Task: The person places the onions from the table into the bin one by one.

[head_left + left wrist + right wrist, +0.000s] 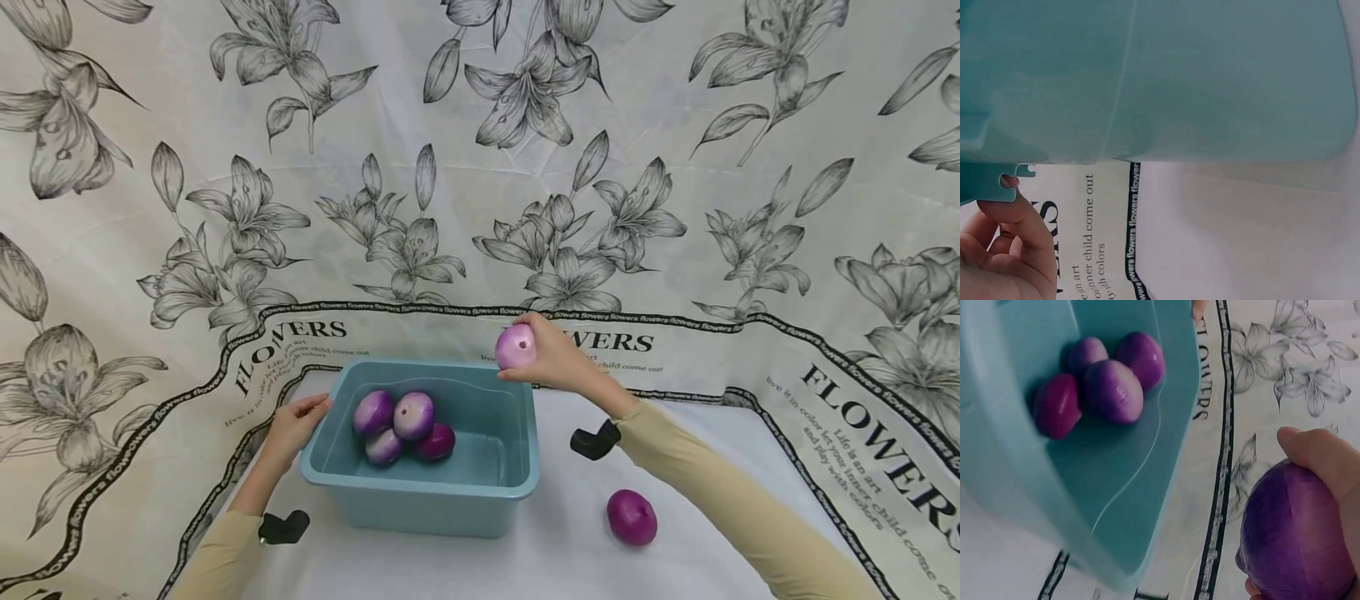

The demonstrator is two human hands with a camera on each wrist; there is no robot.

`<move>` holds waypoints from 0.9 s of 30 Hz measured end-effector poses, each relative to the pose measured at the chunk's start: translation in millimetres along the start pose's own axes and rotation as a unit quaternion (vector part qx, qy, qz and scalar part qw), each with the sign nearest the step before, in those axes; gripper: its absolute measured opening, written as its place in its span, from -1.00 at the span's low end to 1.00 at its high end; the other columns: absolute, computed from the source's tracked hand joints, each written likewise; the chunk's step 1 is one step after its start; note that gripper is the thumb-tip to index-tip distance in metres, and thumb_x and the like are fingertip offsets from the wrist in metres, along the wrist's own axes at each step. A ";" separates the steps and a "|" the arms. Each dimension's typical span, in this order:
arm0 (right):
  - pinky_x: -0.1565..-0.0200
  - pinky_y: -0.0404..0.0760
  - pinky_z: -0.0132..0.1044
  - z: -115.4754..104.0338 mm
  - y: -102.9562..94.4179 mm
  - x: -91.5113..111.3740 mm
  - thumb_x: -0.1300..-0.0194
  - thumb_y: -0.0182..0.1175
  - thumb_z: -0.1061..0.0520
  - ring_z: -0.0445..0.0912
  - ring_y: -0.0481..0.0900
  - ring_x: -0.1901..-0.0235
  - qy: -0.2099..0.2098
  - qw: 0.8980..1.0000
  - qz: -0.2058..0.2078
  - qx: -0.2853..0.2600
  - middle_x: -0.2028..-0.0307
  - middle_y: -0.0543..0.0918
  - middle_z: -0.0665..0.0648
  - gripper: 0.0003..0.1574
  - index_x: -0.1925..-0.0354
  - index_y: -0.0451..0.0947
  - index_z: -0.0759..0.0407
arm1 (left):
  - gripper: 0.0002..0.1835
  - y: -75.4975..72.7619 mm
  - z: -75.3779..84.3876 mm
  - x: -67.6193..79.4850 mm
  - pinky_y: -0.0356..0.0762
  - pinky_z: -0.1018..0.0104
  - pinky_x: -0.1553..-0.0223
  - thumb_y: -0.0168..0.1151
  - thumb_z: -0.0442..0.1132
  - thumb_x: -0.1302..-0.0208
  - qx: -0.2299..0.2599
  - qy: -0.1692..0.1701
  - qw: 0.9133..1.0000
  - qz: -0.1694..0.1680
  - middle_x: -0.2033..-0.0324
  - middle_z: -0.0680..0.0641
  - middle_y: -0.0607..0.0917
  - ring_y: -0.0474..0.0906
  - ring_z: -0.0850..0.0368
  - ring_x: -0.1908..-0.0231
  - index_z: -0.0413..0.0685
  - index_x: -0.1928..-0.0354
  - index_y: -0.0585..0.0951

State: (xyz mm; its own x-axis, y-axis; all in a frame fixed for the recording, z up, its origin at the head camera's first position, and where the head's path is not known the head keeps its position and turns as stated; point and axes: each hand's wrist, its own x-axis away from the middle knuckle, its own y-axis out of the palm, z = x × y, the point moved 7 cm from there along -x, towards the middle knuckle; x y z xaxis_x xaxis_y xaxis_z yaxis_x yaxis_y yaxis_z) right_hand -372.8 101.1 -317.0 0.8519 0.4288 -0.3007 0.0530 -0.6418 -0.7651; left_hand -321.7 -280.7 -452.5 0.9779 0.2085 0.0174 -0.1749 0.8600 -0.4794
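Note:
My right hand (pixel 551 354) grips a purple-and-white onion (pixel 515 347) above the far right corner of a blue-green plastic bin (pixel 420 492). In the right wrist view the same onion (pixel 1297 534) shows close up, with the thumb laid over it. My left hand (pixel 295 429) holds the bin's left rim, its fingers bent at the lip (pixel 997 182) in the left wrist view. Several purple onions (pixel 414 416) lie grouped in the left part of the bin. A darker red-purple onion (pixel 632 517) rests on the white table to the right of the bin.
Behind the bin hangs a white cloth (pixel 420 275) printed with grey flowers and lettering. It also borders the left and right sides of the white table (pixel 570 550). A black camera mount sits on each wrist.

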 end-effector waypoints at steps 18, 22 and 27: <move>0.14 0.57 -0.31 -31.8 105.2 -42.5 0.16 0.53 -0.12 -0.09 0.58 0.15 -0.060 0.986 -0.157 0.009 0.07 0.60 0.14 -0.05 -0.14 0.38 0.22 | -0.46 -0.1 -1.9 -3.3 0.52 0.28 0.10 0.07 -0.01 -0.42 0.003 0.003 1.000 0.005 -0.15 -0.34 0.56 0.54 -0.13 -0.05 -0.27 -0.25 0.47; 0.12 0.56 -0.29 -22.0 124.4 -39.0 0.14 0.53 -0.10 -0.10 0.58 0.16 -0.035 0.979 -0.198 0.021 0.08 0.60 0.15 -0.06 -0.13 0.37 0.25 | -0.47 -1.0 -1.6 -4.5 0.53 0.16 0.01 0.06 -0.02 -0.42 0.000 0.006 1.000 0.005 -0.16 -0.34 0.55 0.53 -0.16 -0.08 -0.26 -0.26 0.46; 0.07 0.55 -0.23 -6.5 142.5 -33.9 0.14 0.53 -0.11 -0.07 0.57 0.14 0.015 0.971 -0.233 0.052 0.07 0.60 0.17 0.01 -0.18 0.31 0.28 | -0.47 0.0 -0.1 -3.9 0.51 0.10 -0.03 0.06 -0.03 -0.43 0.003 0.008 1.000 0.003 -0.17 -0.34 0.54 0.52 -0.17 -0.09 -0.26 -0.26 0.45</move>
State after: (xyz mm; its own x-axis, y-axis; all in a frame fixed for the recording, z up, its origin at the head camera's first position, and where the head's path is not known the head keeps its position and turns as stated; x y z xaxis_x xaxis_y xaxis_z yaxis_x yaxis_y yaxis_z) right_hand -390.7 -9.0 -412.1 0.7627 0.6380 0.1064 0.3845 -0.3149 -0.8677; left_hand -325.5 -281.6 -452.6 0.9785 0.2065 0.0009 -0.1813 0.8611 -0.4749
